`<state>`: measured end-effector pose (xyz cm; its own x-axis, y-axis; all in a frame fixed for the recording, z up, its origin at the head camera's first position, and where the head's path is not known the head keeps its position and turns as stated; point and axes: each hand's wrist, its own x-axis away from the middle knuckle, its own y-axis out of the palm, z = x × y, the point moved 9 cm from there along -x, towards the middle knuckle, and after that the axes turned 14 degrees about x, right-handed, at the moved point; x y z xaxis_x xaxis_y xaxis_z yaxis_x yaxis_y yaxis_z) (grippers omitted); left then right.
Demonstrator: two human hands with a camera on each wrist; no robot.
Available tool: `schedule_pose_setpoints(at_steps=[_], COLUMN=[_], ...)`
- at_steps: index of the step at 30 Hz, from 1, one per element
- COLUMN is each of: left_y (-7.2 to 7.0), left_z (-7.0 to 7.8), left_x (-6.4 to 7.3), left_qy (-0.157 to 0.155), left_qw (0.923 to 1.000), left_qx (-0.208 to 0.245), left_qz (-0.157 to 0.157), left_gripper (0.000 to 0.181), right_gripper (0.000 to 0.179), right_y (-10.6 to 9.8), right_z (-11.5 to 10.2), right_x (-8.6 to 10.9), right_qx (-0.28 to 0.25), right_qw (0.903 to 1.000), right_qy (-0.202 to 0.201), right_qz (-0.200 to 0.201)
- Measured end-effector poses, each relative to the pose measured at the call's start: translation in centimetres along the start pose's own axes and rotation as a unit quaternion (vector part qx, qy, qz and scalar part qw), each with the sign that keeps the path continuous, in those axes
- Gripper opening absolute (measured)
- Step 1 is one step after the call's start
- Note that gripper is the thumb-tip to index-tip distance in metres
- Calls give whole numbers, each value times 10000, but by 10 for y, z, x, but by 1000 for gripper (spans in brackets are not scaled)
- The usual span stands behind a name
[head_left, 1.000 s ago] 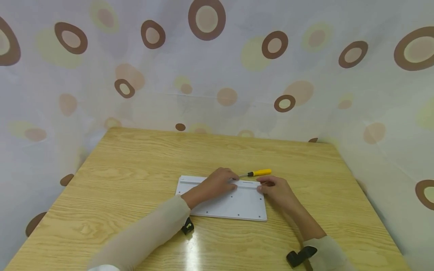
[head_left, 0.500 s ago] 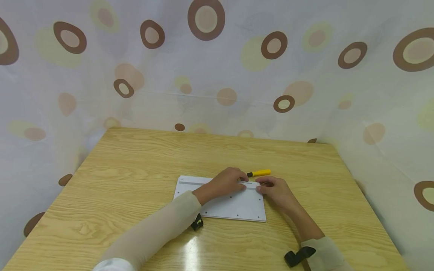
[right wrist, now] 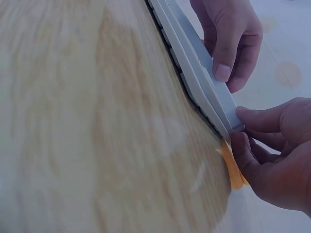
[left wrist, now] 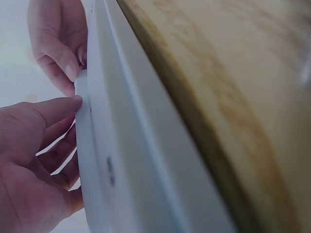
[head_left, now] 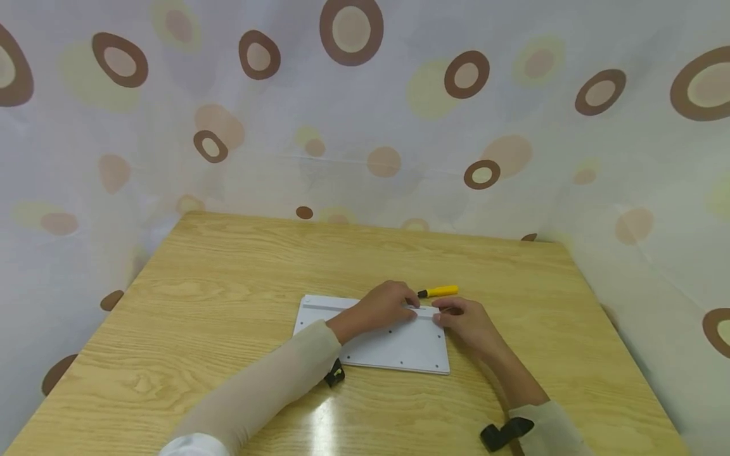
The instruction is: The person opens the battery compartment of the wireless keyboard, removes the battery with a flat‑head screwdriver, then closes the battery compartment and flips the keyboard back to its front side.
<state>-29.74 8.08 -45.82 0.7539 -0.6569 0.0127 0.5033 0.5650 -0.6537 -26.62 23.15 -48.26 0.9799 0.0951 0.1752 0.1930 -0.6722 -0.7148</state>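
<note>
A white keyboard [head_left: 393, 348] lies face down on the wooden table, its back dotted with small dark screws and a raised strip along the far edge. Dark keys show under its edge [right wrist: 182, 85] in the right wrist view. My left hand [head_left: 383, 307] holds the raised strip right of its middle, thumb on the near side and fingers over the far side. At the far right corner, my right hand [head_left: 470, 324] pinches the end of that strip between thumb and fingers. The left wrist view shows both hands close together along the strip [left wrist: 85, 155].
Just beyond the keyboard lies a screwdriver [head_left: 441, 291] with a yellow handle, its shaft hidden behind my left hand. The wooden table [head_left: 256, 259] reaches back to a patterned cloth [head_left: 365, 126] hanging behind and at both sides.
My left hand has slid right along the raised strip, closer to my right hand, and now covers the screwdriver's shaft. The right hand keeps its hold on the corner.
</note>
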Motion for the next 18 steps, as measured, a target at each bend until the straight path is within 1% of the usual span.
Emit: schedule_pose_setpoints(at_steps=[6, 11, 18], left_y=[0, 1, 1], left_z=[2, 0, 0], left_x=[-1, -4, -5], left_qy=[-61, -178, -282], left_qw=[10000, 9998, 9996], left_qx=[-6, 46, -29], left_qz=[-9, -3, -54], left_gripper=[21, 19, 18], right_gripper=[32, 32, 32], right_y=[0, 1, 1], right_z=[3, 2, 1], right_x=[-1, 0, 0], right_qx=[101, 110, 106], right_qw=[9999, 9999, 9999], right_qy=[113, 99, 96], right_qz=[14, 0, 0])
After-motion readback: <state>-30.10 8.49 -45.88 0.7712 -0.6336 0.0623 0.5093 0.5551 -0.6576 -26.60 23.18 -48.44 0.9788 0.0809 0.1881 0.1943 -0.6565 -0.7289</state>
